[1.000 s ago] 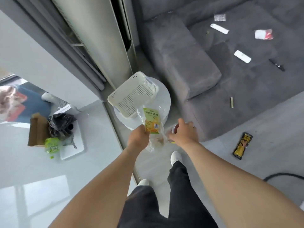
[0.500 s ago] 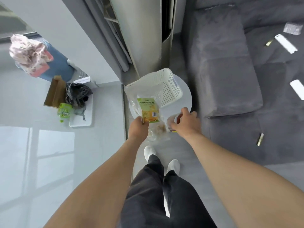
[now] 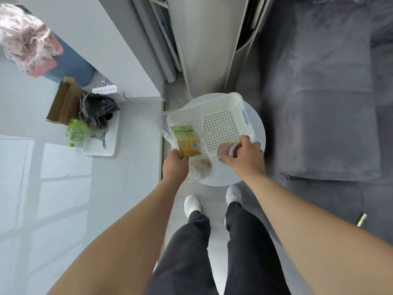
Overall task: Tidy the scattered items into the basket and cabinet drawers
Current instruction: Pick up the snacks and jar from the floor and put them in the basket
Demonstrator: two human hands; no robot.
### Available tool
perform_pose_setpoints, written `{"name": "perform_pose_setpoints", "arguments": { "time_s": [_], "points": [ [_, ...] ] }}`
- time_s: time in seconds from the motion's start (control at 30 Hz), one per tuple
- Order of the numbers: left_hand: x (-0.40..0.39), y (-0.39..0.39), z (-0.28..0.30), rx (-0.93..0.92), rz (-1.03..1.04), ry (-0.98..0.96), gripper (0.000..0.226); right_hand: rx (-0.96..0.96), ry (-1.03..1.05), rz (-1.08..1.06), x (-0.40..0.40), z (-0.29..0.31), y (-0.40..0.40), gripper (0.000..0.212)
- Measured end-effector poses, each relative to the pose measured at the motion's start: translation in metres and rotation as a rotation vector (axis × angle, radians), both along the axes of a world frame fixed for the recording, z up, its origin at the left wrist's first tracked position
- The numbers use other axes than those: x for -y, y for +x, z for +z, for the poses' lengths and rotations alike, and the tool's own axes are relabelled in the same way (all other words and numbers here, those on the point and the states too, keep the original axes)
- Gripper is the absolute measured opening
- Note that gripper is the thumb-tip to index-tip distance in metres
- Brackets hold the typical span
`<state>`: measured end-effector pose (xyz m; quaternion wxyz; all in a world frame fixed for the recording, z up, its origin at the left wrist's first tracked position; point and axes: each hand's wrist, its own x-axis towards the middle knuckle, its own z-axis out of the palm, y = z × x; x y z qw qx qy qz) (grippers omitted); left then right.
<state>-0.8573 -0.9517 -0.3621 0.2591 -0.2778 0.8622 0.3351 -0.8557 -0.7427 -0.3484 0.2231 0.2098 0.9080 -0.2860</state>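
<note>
Left hand (image 3: pixel 174 165): I see its fingers grasping a clear plastic snack bag with a green-yellow label (image 3: pixel 186 140).
Right hand (image 3: pixel 244 157): fingers clenched round a small clear cup (image 3: pixel 228 150).
White perforated plastic basket (image 3: pixel 225 126): on the round white bench (image 3: pixel 258 133), beyond both hands.

Printed labels, mostly too blurred to read

The clear snack bag (image 3: pixel 187 143) in the left hand (image 3: pixel 174 165) carried a green and yellow label with a line of Chinese characters across its top and a barcode at its lower right, but the characters were too soft to make out. A green bottle (image 3: pixel 75 131) on the floor bore large lettering, possibly a brand name, also unreadable. A white box (image 3: pixel 104 90) behind the black bag (image 3: pixel 96 109) showed a faint printed line that could not be read.
</note>
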Motion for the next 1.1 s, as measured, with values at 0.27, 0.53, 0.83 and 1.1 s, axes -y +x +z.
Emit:
{"name": "perform_pose_setpoints", "arguments": {
  "time_s": [0.27, 0.53, 0.83, 1.1],
  "points": [
    [-0.015, -0.069, -0.094, 0.024, 0.319, 0.250, 0.028, -0.147, 0.029, 0.060, -0.007, -0.102, -0.082, 0.078],
    [-0.031, -0.055, -0.172, -0.274, -0.346, -0.446, 0.079, -0.152, 0.138, 0.170, -0.016, -0.185, -0.095, 0.074],
    [-0.053, -0.081, -0.217, 0.276, -0.278, -0.059, 0.091, -0.222, 0.168, 0.132, -0.036, -0.220, -0.063, 0.072],
    [-0.043, -0.051, -0.212, -0.390, -0.253, -0.387, 0.053, -0.259, 0.148, 0.068, -0.025, -0.224, -0.064, 0.068]
  ]
}}
